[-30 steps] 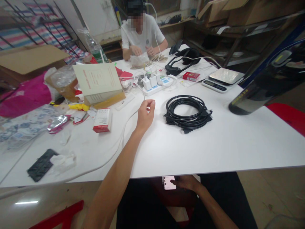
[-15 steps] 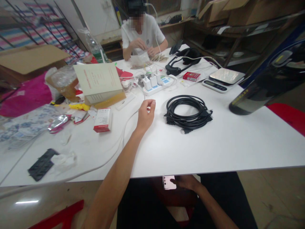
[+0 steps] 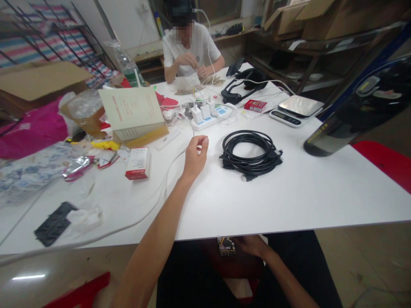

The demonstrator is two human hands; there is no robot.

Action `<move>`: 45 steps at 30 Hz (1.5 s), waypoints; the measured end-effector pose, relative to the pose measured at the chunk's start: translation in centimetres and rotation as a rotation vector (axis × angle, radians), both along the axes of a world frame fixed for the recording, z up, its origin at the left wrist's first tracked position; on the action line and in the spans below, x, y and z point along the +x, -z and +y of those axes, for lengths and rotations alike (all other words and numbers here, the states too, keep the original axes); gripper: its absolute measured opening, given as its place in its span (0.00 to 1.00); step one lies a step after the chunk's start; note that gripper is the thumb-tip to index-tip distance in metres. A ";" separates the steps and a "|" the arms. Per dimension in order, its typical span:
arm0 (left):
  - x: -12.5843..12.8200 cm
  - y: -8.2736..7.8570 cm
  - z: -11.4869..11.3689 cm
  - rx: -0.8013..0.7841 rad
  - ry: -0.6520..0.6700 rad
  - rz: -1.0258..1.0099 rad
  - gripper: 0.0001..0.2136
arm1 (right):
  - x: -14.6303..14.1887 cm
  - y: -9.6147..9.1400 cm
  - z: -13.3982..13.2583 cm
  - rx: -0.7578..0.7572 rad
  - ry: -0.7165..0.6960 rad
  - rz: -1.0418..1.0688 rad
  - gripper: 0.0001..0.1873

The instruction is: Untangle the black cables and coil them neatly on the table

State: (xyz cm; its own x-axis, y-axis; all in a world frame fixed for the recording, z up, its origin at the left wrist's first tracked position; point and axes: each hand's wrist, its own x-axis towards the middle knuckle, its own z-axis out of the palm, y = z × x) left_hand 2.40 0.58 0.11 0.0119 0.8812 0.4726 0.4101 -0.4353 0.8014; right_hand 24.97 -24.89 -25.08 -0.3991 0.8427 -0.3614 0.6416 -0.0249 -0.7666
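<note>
My left hand rests on the white table, its fingers curled in toward the thumb with nothing visible in them. Left of it runs a white cable. To its right lies a coil of black cable with several connectors. Below the table's front edge, over my lap, my right hand is closed on a phone with a lit screen. The table edge covers part of that hand, and part of the screen is pixelated.
A power strip with white chargers stands beyond my left hand. A red-and-white box and a booklet are left; a scale and dark bottle are right. A co-worker sits opposite.
The phone's screen has gone from a pale pink picture to a dark one. Both hands stay about where they were. The view has shifted slightly.
</note>
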 end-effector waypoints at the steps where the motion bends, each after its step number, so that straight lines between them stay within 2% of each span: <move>1: 0.0 -0.1 -0.1 0.011 0.020 0.007 0.13 | 0.3 -0.3 -0.1 0.009 -0.011 -0.009 0.30; 4: 0.6 -0.2 -1.0 0.043 0.170 0.105 0.19 | 1.0 -1.3 -0.4 0.061 0.011 -0.048 0.32; 7: 2.0 0.1 -2.4 0.039 0.328 0.244 0.24 | 1.6 -2.8 -1.2 0.090 0.089 -0.085 0.28; 11: 3.9 0.5 -3.6 0.017 0.419 0.297 0.25 | 2.6 -5.7 -3.2 0.057 0.163 -0.107 0.27; 14: 4.2 0.3 -3.7 0.025 0.478 0.266 0.25 | 3.5 -8.6 -5.0 0.084 0.189 -0.091 0.27; 17: 3.9 0.0 -3.3 0.015 0.510 0.168 0.23 | 4.7 -12.6 -6.2 0.206 0.206 -0.069 0.25; 21: 3.1 0.0 -2.4 0.080 0.373 0.109 0.15 | 6.1 -19.8 -5.8 0.552 0.215 0.000 0.13; 24: 2.6 0.0 -1.9 0.141 0.256 0.117 0.11 | 6.7 -25.2 -3.4 0.886 0.246 -0.011 0.04; 27: 2.3 -0.2 -1.7 0.144 0.195 0.084 0.10 | 7.0 -28.7 1.0 1.044 0.267 -0.078 0.01; 29: 2.3 -0.4 -1.7 0.149 0.194 0.073 0.10 | 7.1 -29.3 4.6 1.116 0.253 -0.102 0.04; 32: 2.3 -0.7 -2.1 0.153 0.209 0.091 0.11 | 7.3 -28.6 9.7 1.175 0.155 -0.209 0.25; 34: 2.2 -0.8 -2.3 0.148 0.206 0.113 0.12 | 7.4 -27.7 12.3 1.164 0.052 -0.305 0.32; 38: 2.1 -1.0 -2.7 0.148 0.202 0.144 0.11 | 7.9 -26.7 15.1 1.184 -0.079 -0.432 0.33; 45: 2.3 -1.0 -3.1 0.150 0.228 0.178 0.10 | 8.6 -27.2 18.2 1.175 -0.296 -0.507 0.28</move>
State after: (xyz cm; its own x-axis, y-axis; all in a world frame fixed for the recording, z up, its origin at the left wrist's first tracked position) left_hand 4.65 -2.53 1.07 0.2955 0.7671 0.5694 0.4167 -0.6398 0.6458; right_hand 33.57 -6.70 2.11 -0.6596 0.6601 0.3595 0.7289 0.6785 0.0916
